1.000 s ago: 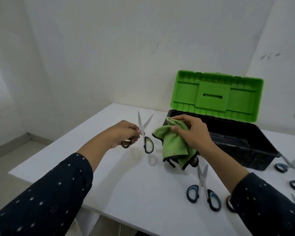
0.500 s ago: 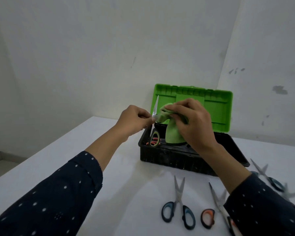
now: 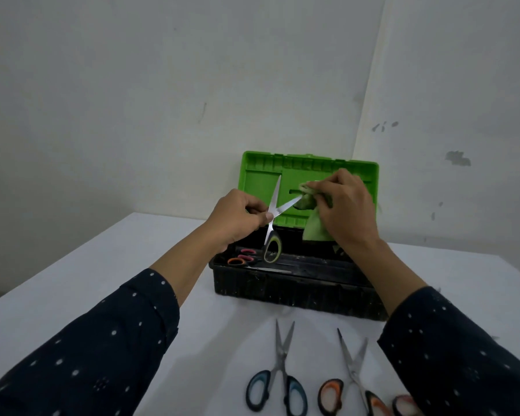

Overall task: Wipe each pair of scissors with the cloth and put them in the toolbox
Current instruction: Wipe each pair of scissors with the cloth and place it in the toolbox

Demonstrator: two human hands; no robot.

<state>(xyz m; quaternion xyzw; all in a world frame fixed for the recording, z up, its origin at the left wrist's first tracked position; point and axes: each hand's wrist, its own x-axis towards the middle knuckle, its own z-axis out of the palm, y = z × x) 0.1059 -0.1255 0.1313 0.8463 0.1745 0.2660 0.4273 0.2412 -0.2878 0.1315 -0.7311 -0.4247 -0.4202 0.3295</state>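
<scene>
Above the open toolbox (image 3: pixel 297 291), the left hand (image 3: pixel 237 217) grips green-handled scissors (image 3: pixel 273 226) (blades spread); the right hand (image 3: pixel 347 211) pinches the green cloth (image 3: pixel 314 228) around one blade tip.

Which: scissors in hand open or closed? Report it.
Open. The scissors, held by the left hand, show two blades spread in a V; the right hand pinches the cloth on one tip.

My sleeves (image 3: pixel 102 349) are navy with small white dots. My cloth (image 3: pixel 315 232) is green, like the toolbox lid (image 3: pixel 258 175); the toolbox body (image 3: pixel 297 289) is black. The held scissors (image 3: pixel 272 249) have a green-and-black handle; the table (image 3: pixel 87 280) is white
</scene>
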